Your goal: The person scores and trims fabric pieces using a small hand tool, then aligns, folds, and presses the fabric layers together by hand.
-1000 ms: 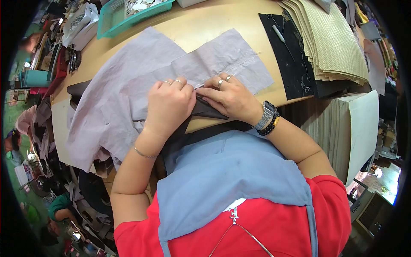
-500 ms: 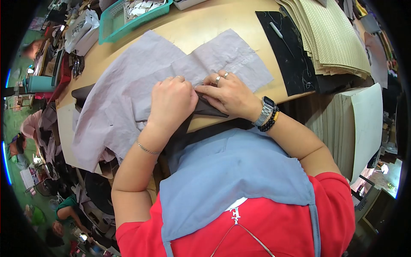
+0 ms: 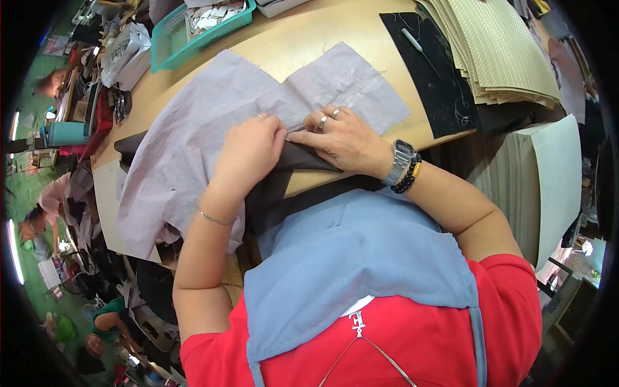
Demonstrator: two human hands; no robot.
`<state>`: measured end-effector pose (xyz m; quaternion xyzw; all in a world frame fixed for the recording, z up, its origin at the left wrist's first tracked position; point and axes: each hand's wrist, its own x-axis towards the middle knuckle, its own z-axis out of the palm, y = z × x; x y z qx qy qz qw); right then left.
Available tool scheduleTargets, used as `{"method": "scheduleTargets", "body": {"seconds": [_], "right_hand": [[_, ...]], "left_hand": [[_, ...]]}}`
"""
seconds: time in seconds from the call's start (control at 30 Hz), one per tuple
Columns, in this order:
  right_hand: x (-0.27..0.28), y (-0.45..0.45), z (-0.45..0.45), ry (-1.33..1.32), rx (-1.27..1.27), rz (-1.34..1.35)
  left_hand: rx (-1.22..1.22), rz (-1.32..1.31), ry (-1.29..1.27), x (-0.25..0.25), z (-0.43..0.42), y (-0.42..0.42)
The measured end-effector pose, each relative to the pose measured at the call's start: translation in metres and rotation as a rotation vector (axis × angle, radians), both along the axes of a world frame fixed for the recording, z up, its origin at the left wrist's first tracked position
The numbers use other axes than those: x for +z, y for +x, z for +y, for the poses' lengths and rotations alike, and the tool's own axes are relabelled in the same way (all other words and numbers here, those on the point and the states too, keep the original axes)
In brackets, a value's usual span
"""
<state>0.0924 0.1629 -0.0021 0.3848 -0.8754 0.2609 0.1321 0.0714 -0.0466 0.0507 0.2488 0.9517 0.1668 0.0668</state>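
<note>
A pale lilac-grey cloth (image 3: 213,90) with a darker underside (image 3: 303,160) lies creased over the table and hangs past its near edge. My left hand (image 3: 253,149) is closed in a pinch on the cloth near its dark fold, and the fingertips are partly hidden. Right beside it, my right hand (image 3: 351,143) grips the same fold, thumb below and bent fingers on top. The tips of both hands nearly meet. Frayed threads show along the cloth's far edges.
On the wooden table (image 3: 303,32), a teal basket (image 3: 169,53) holding pale pieces stands at the far left. To the right, a white-handled awl (image 3: 412,40) lies on a black sheet (image 3: 422,84), beside stacked woven-textured sheets (image 3: 503,51). People (image 3: 113,319) are at left.
My left hand has shifted slightly left along the fold, and more of the dark underside shows between the hands. My right hand stays nearly in place. The whole view has moved a little.
</note>
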Motion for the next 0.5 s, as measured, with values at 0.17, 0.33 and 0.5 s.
{"method": "scheduleTargets", "body": {"seconds": [0.17,0.33,0.5], "right_hand": [[0.001,0.012,0.013,-0.034,-0.042,-0.017],[0.001,0.017,0.021,-0.079,-0.085,-0.037],[-0.001,0.017,0.019,-0.127,-0.102,-0.025]], "left_hand": [[-0.008,0.179,-0.054,-0.007,0.006,0.005],[-0.016,0.239,0.012,-0.007,0.019,0.007],[-0.014,0.278,0.135,-0.022,0.029,0.004]]}}
